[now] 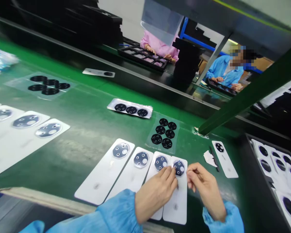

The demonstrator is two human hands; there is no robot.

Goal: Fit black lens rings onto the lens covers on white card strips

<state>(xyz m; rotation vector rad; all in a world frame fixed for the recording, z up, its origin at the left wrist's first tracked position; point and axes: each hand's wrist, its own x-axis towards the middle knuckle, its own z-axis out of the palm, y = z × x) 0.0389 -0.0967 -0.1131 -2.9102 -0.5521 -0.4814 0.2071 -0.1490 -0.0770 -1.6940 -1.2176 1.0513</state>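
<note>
Side by side on the green bench lie white phone back covers, each with a dark round camera piece at its top. My left hand (157,192) rests on the rightmost cover (176,210) of this row, fingers stretched out and their tips at its camera piece (178,168). It partly hides the neighbouring cover (150,173). Just right of that camera piece, my right hand (203,184) has thumb and fingers pinched together at the cover's edge; whatever is between them I cannot make out. Two more covers (99,181) (126,178) lie to the left.
More covers (21,139) lie at left. Clear sheets with black round stickers (167,143) (50,91) and a sticker stack (131,110) lie behind. At right are a single cover (226,163), a dark thin tool (214,158), a black tray (254,165) and a green post (244,94). Two people work opposite.
</note>
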